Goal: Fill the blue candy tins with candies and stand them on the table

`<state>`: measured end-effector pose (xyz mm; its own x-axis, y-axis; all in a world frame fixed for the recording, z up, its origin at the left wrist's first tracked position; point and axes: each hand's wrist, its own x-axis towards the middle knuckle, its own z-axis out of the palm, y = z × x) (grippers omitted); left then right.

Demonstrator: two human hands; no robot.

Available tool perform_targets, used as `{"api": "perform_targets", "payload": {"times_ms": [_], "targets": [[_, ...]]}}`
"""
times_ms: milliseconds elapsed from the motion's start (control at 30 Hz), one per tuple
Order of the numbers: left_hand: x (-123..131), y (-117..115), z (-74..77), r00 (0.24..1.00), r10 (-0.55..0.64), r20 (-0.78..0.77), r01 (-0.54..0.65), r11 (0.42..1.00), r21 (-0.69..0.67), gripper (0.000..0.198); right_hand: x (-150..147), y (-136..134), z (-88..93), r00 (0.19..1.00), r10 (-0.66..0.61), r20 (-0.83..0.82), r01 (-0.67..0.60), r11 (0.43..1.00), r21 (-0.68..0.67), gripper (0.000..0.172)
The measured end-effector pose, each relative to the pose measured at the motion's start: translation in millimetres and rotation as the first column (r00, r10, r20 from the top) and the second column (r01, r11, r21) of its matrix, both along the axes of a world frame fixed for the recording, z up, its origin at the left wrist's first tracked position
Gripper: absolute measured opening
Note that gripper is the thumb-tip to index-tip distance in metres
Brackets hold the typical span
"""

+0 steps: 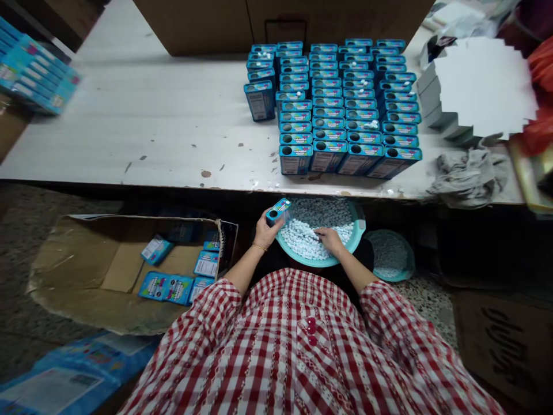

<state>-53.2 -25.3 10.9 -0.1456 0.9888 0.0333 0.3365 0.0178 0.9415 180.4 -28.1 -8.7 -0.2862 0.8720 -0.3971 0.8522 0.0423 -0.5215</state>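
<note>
The left hand (pixel 263 233) had its fingers clamped around a blue candy box (pixel 278 211), held at the left edge of a turquoise basin (pixel 360 229). The right hand (pixel 330 241) reached into white balls (pixel 303 241) there; its finger spacing could not be told. Filled rows of boxes (pixel 330 152) stood on the table (pixel 173 147).

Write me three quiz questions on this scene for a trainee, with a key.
1. What does the left hand hold?
2. True or false: the right hand rests on the tabletop.
3. Which things lie in the open carton? (a) grey rags (b) blue boxes (c) white trays

Key
1. A blue box.
2. False: it is at the white pellets in the basin.
3. b
</note>
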Motion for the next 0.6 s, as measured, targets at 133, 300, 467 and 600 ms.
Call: {"api": "perform_targets", "payload": {"times_ms": [133,300,467,600], "targets": [[-4,1,1.1,0.999,-0.003,-0.043,0.004,1.000,0.013,0.046,30,2,23.8,0.991,-0.063,-0.120,0.066,0.998,0.022,0.033],[13,2,3.0,0.981,-0.156,-0.119,0.160,0.987,0.024,0.043,41,5,94.5,0.979,0.029,-0.200,-0.009,0.995,0.101,0.034],[32,3,6.4,0.930,-0.285,-0.234,0.294,0.956,0.007,0.050,13,12,159.2,0.945,0.201,0.257,-0.236,0.965,0.115,0.038],[35,3,9.7,0.909,-0.311,-0.277,0.316,0.948,-0.026,0.054,-11,13,184.5,0.826,0.276,0.491,-0.350,0.935,0.063,0.038]]}}
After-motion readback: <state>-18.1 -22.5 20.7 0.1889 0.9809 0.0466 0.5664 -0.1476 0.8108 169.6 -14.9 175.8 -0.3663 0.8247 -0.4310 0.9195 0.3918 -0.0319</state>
